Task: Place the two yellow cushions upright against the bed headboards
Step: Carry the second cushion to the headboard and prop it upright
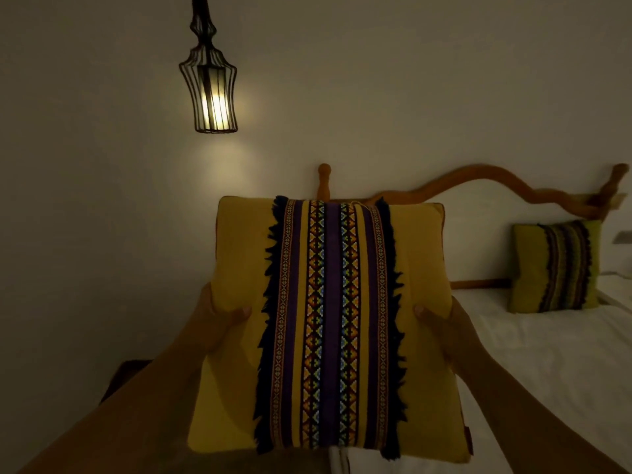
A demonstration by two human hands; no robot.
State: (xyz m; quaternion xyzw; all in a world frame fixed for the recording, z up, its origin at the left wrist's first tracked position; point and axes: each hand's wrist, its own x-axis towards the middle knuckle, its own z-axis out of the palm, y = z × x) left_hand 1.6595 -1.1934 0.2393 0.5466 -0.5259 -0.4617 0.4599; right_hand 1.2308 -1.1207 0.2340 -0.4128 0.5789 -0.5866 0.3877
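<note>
The left hand (219, 319) is gripping the yellow cushion (328, 330) at its 9 o'clock edge, thumb pressing the front, other fingers hidden behind. The right hand (441, 323) is mirroring this at 3 o'clock. The step is calling for level grips and a base seated against the curved wooden headboard (478, 179). The square, soft cushion is showing a woven, fringed centre band. A second cushion (554, 265) is standing upright at 3 o'clock.

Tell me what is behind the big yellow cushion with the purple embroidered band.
Above the yellow embroidered cushion, a wooden headboard post with a round knob and a curved top rail show against the pale wall. The headboard's lower part there is covered.
</note>
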